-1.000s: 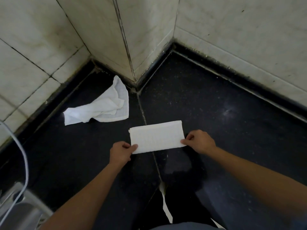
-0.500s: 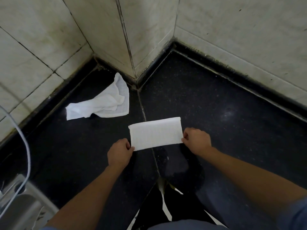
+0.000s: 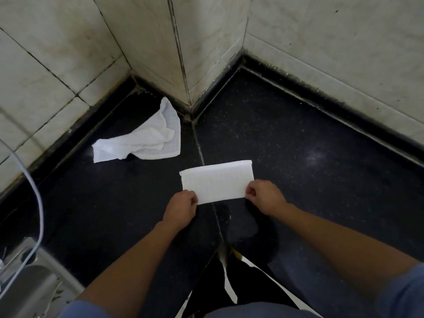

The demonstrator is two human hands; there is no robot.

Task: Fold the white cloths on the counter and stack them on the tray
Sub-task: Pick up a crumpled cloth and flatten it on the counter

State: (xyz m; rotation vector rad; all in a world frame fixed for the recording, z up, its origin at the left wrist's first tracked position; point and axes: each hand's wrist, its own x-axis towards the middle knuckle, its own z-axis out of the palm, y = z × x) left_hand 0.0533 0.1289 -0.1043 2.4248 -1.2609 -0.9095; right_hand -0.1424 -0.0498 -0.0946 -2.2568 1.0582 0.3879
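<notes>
Lying crumpled near the left wall, one cloth (image 3: 142, 141) waits unfolded, set aside so the middle of the counter (image 3: 114, 203) is free for folding. The left hand (image 3: 181, 208) pinches the near left corner of the folded cloth (image 3: 216, 182), a flat strip at mid-counter. The right hand (image 3: 263, 196) pinches its near right corner. Gripping both near corners lets the edges line up squarely, probably for another fold. Where the tray is, I cannot tell.

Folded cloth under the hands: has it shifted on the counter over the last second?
No. The folded cloth still straddles the counter seam at the same spot, with the seam passing under it nearer its left end, just as before.
</notes>
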